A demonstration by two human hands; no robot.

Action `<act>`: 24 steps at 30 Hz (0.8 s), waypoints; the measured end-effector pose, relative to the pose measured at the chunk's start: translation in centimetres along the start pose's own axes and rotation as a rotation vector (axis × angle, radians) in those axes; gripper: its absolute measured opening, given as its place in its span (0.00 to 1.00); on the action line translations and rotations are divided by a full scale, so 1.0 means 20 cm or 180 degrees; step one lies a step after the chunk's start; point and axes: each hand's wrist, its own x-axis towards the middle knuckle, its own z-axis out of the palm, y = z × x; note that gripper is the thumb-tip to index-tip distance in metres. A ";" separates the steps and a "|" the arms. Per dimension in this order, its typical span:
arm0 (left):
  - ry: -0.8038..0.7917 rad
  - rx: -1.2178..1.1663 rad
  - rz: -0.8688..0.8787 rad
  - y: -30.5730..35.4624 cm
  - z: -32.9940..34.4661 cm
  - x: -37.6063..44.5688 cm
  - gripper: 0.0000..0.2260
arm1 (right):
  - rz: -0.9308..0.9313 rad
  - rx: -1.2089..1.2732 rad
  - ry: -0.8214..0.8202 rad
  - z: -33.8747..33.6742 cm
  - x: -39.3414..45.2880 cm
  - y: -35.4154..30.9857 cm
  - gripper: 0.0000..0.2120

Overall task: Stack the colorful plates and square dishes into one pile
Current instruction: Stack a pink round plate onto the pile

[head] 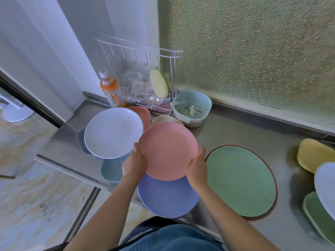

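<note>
Both hands [135,164] hold pink plate [167,151] above blue plate [167,198].

White plate [326,187] and green dish [316,212] cut off at right edge — beige plate [165,119] mostly hidden

We hold a plate [167,151] between our left hand [134,164] and right hand [197,168], above another plate [168,198] at the counter's [253,127] near edge. Left lies a plate [113,132] on square dishes [110,169]; right, a stacked plate [241,180]; behind, a basket [192,107] beside a rack [145,77].
</note>
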 end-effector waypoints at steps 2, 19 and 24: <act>0.0170 -0.0234 0.0057 -0.01 0.01 0.01 0.11 | 0.0117 0.0152 0.0047 0.00 0.01 -0.01 0.24; -0.0153 -0.0797 0.1034 0.59 0.00 -0.16 0.13 | 0.0043 -0.0175 0.0865 -0.67 0.11 0.43 0.20; -0.0379 -0.0205 0.1365 0.87 0.09 -0.28 0.17 | 0.0456 -0.0918 0.0804 -0.85 0.11 0.70 0.20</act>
